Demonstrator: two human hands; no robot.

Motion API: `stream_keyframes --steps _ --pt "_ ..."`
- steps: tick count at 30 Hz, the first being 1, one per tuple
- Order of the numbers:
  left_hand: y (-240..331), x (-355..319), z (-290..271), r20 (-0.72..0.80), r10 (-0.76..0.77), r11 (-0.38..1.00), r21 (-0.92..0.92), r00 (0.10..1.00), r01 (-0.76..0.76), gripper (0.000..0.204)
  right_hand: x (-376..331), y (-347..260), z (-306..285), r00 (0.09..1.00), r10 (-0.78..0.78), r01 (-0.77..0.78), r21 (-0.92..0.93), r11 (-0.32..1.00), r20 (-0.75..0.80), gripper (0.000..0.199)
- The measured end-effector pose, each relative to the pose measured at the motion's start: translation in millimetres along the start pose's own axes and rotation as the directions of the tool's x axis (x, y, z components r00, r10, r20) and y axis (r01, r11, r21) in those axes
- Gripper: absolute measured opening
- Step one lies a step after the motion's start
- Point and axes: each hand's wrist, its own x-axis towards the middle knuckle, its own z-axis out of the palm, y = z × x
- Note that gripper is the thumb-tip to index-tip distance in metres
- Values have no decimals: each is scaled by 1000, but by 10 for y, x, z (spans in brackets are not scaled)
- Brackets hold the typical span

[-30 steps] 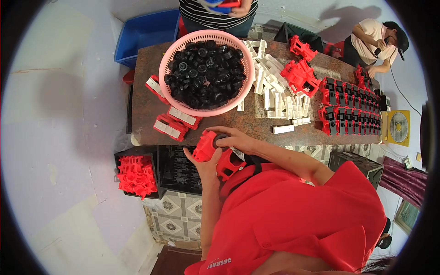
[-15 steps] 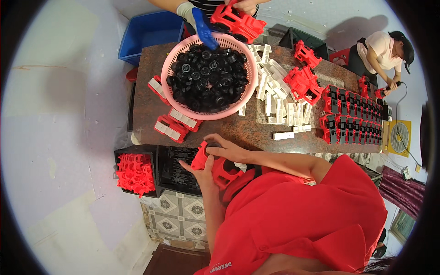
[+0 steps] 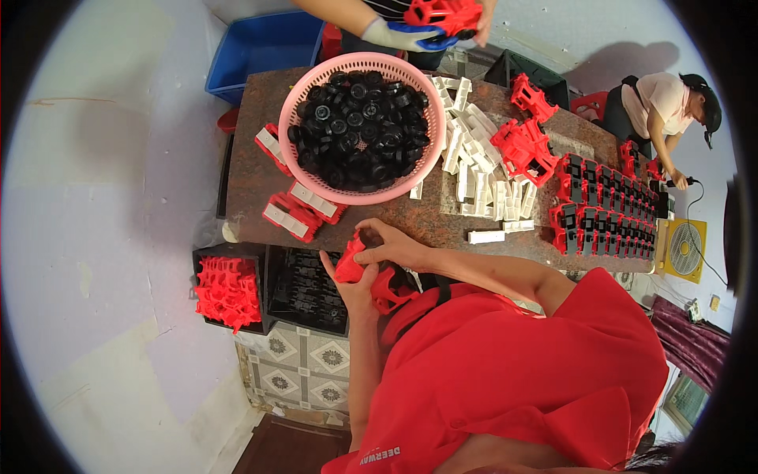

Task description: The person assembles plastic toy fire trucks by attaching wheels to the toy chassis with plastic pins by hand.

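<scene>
A red plastic toy vehicle body (image 3: pixel 391 291) is held close to my red shirt, just off the table's near edge. My left hand (image 3: pixel 359 294) wraps round it from below, one finger pointing outward. My right hand (image 3: pixel 395 246) pinches a black wheel (image 3: pixel 369 236) at the upper end of the body; whether the wheel is seated is hidden by the fingers. Beyond my hands stands a pink basket (image 3: pixel 433 150) heaped with black wheels (image 3: pixel 359 126). Red bodies with white strips (image 3: pixel 288 219) lie between the basket and the table's near edge.
White plastic strips (image 3: pixel 474 158) are piled right of the basket, beside red bodies (image 3: pixel 525 150). Rows of red-and-black pieces (image 3: pixel 604 205) fill the table's right. Black bins (image 3: pixel 308 288) stand below the near edge. Across the table a gloved person (image 3: pixel 403 35) holds a red toy vehicle; another works far right.
The person opposite has drawn the gloved hand out of the basket and up to their toy vehicle. My fingers have shifted slightly on the body and wheel.
</scene>
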Motion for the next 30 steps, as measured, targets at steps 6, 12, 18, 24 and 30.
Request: stream_keyframes --steps 6,12,18,24,30 --pt "-101 0 -35 -69 -22 1000 -15 997 21 97 100 -182 -122 979 146 -98 -300 949 143 71" --pt "102 79 107 -183 28 988 -143 983 -55 71 1164 -180 -1131 722 -662 -75 -974 214 -201 42" --pt "263 208 157 -212 67 984 -147 975 -99 50 1453 -64 -1866 748 -662 -276 -931 -239 -52 29" --pt "347 455 252 -134 148 972 -164 980 -169 47 1085 -242 -1531 619 -753 130 -917 378 -222 29" --pt "339 609 405 -174 133 967 -193 976 -166 50 -95 -601 -523 953 -278 246 -225 943 -122 30"
